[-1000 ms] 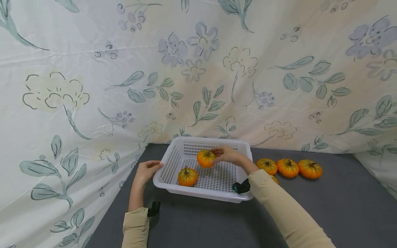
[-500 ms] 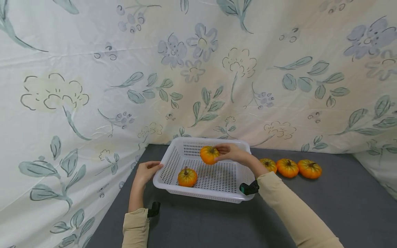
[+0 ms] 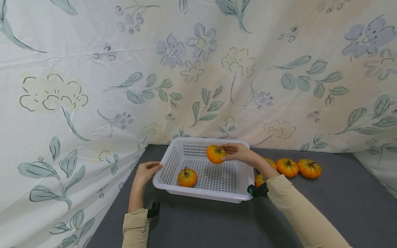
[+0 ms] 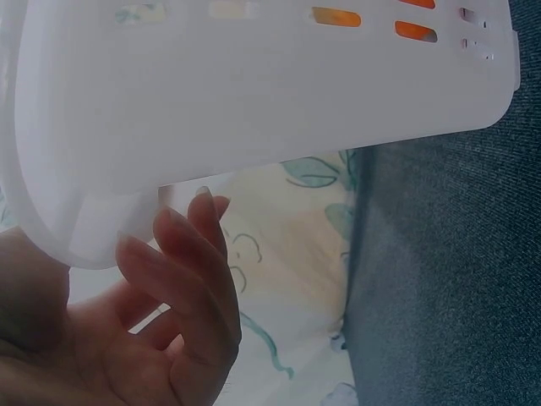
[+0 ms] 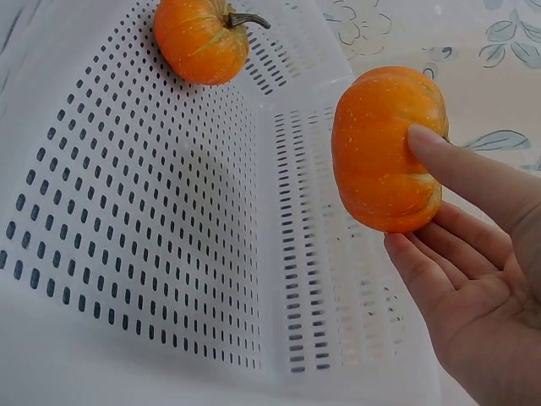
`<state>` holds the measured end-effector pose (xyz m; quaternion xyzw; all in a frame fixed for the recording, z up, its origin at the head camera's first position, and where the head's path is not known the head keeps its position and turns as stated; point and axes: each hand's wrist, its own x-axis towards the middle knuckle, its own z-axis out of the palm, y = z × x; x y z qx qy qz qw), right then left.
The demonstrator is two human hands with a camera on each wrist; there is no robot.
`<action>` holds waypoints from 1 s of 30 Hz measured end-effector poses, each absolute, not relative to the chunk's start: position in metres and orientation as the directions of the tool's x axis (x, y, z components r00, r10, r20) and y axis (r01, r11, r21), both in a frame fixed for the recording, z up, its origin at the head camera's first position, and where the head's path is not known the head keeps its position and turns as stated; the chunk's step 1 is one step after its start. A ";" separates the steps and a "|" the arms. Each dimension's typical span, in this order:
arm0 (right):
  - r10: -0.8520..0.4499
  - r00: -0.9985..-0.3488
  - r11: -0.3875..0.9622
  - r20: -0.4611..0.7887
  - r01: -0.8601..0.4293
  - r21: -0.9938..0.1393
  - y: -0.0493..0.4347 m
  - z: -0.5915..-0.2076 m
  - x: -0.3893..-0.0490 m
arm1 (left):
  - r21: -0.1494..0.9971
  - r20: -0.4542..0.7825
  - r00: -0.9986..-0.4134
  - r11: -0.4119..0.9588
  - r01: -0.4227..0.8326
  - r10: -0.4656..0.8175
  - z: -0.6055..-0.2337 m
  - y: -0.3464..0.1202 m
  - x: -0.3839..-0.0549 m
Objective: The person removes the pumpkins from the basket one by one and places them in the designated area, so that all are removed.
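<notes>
A small orange pumpkin (image 3: 214,154) is pinched between the thumb and fingers of my right hand (image 3: 237,153), above the back right part of a white perforated plastic basket (image 3: 204,198). In the right wrist view the held pumpkin (image 5: 385,152) hangs clear of the basket floor. Another pumpkin (image 3: 187,177) sits inside the basket at the front left, stem up. My left hand (image 3: 145,173) grips the basket's left rim; in the left wrist view the fingers (image 4: 190,254) curl beneath that rim.
Several more pumpkins (image 3: 287,167) rest on the dark grey table (image 3: 198,224) right of the basket, some partly hidden by the right forearm. A floral curtain (image 3: 192,69) hangs behind the table. Each wrist carries a small black device (image 3: 258,189).
My right hand has moved rightward and slightly up with the pumpkin, away from the pumpkin in the basket. The left hand and the basket have stayed in place.
</notes>
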<state>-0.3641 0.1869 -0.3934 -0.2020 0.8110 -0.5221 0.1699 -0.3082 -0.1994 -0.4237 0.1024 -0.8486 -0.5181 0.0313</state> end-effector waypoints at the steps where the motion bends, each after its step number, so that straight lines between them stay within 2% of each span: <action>1: -0.504 -0.861 0.372 -0.065 -0.148 -0.917 0.188 -0.393 -0.364 | 0.886 -0.054 -0.977 0.441 -0.143 -0.207 -0.424 -0.199 -0.308; 16: -0.465 -0.880 0.374 -0.096 -0.097 -0.922 0.206 -0.384 -0.353 | 0.880 -0.052 -0.975 0.451 -0.146 -0.216 -0.424 -0.198 -0.308; 30: -0.453 -0.890 0.364 -0.044 -0.140 -0.921 0.229 -0.383 -0.341 | 0.882 -0.043 -0.978 0.453 -0.133 -0.204 -0.426 -0.201 -0.311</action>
